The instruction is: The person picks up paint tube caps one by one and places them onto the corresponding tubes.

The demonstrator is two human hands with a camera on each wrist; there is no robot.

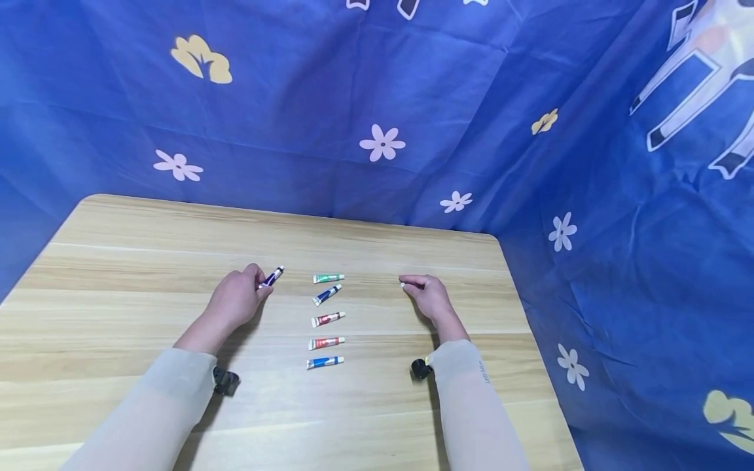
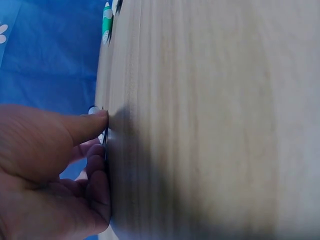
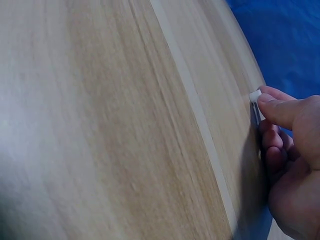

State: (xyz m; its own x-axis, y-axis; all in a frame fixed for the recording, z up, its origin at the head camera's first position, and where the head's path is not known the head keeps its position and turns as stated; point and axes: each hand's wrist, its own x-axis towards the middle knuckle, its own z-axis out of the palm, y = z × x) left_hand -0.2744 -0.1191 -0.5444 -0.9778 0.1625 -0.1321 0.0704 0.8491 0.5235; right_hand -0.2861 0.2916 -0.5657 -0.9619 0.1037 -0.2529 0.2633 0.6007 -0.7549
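My left hand [image 1: 235, 296] pinches a dark purple paint tube [image 1: 271, 277] by its lower end, its white cap pointing up and away. The left wrist view shows the thumb and fingers [image 2: 97, 172] round the tube at table level. My right hand [image 1: 430, 297] pinches a small white cap [image 3: 255, 96] between thumb and forefinger, close over the wood; I cannot tell whether a tube is attached. Between the hands lies a column of paint tubes: green [image 1: 328, 279], dark blue [image 1: 327, 295], dark red [image 1: 328, 319], red [image 1: 326, 343] and bright blue [image 1: 325, 362].
The light wooden table [image 1: 377, 418] has rounded far corners. Blue cloth [image 1: 283, 163] with flowers and animals hangs behind it and along the right side. A black wrist camera [image 1: 226, 381] sits on the left cuff, another camera [image 1: 421, 369] on the right.
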